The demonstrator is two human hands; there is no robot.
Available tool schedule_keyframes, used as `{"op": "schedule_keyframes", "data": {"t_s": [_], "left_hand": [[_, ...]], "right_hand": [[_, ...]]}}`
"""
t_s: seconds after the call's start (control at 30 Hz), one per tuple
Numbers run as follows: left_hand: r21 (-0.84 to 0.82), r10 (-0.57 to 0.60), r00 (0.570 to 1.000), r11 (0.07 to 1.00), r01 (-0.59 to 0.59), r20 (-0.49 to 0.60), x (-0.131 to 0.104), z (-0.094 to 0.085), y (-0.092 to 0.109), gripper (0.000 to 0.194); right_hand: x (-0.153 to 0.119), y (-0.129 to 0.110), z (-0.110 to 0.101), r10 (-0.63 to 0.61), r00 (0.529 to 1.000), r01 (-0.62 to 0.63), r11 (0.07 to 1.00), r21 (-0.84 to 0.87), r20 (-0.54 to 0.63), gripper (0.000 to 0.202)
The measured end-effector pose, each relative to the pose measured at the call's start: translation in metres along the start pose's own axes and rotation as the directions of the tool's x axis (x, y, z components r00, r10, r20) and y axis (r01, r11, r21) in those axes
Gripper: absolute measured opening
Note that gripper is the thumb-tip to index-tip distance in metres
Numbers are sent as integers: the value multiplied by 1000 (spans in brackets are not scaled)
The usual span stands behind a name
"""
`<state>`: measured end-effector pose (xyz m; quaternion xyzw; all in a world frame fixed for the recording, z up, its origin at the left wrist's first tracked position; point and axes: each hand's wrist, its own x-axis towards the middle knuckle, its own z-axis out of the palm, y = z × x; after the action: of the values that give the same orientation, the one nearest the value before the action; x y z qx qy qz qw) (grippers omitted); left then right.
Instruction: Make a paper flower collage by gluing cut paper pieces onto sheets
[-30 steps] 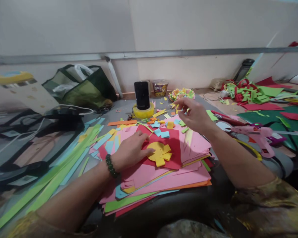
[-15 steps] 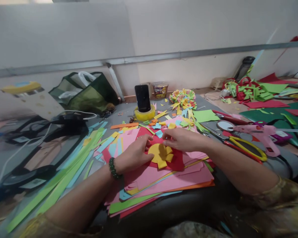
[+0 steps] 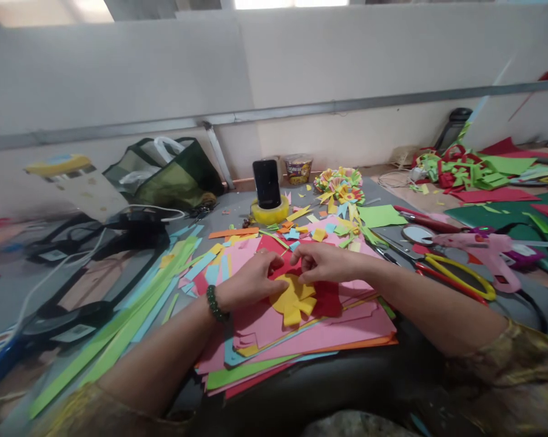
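Note:
A yellow paper flower point(image 3: 292, 303) with cut, folded petals lies between my hands, over a red paper sheet point(image 3: 331, 298). My left hand point(image 3: 250, 280), with a dark green bead bracelet point(image 3: 215, 303) at the wrist, has its thumb on the flower's left edge and its fingers curled. From the upper right, my right hand point(image 3: 326, 262) bends its fingers down to the flower's top edge. The fingertips are partly hidden. Under the red sheet is a stack of coloured paper point(image 3: 346, 337), mostly pink on top.
Paper scraps point(image 3: 319, 233) lie beyond my hands, before a phone point(image 3: 266, 182) on a yellow tape roll point(image 3: 270, 212). Scissors point(image 3: 460, 276) and a pink glue gun point(image 3: 487, 249) lie right. Long green strips point(image 3: 119, 334) and a black-strapped item point(image 3: 73, 321) are left.
The yellow flower has shifted slightly toward me over the red sheet and turned a little. My right fingers have curled in closer to its top edge. The view has tilted up slightly.

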<state>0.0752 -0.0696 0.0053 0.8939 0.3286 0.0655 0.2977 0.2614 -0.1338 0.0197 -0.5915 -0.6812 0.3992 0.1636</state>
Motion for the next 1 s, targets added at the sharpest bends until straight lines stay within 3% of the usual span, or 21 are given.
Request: {"op": "schedule_keyframes", "data": {"t_s": [0.17, 0.4, 0.63, 0.77, 0.9, 1.0], "left_hand": [[-8, 13, 999, 1000, -13, 43, -2, -1, 3, 9], [-133, -4, 1000, 991, 6, 20, -3, 1, 1, 24], [-201, -16, 1000, 979, 18, 13, -4, -1, 4, 22], [-349, -63, 997, 934, 77, 52, -3, -6, 2, 25], [-494, -92, 994, 862, 112, 65, 0, -5, -4, 31], [-502, -85, 996, 860, 89, 31, 2, 1, -6, 36]], "right_hand": [[-3, -3, 0, -33, 996, 24, 994, -106, -83, 16], [1, 1, 18, -110, 991, 99, 986, -135, -73, 39], [9, -1, 20, -13, 997, 13, 1000, 4, -81, 38], [5, -6, 11, 64, 983, -54, 997, 62, -173, 40], [-2, -7, 4, 59, 985, -63, 998, -23, -159, 43], [-6, -7, 4, 36, 992, -54, 988, -147, -123, 49]]}}
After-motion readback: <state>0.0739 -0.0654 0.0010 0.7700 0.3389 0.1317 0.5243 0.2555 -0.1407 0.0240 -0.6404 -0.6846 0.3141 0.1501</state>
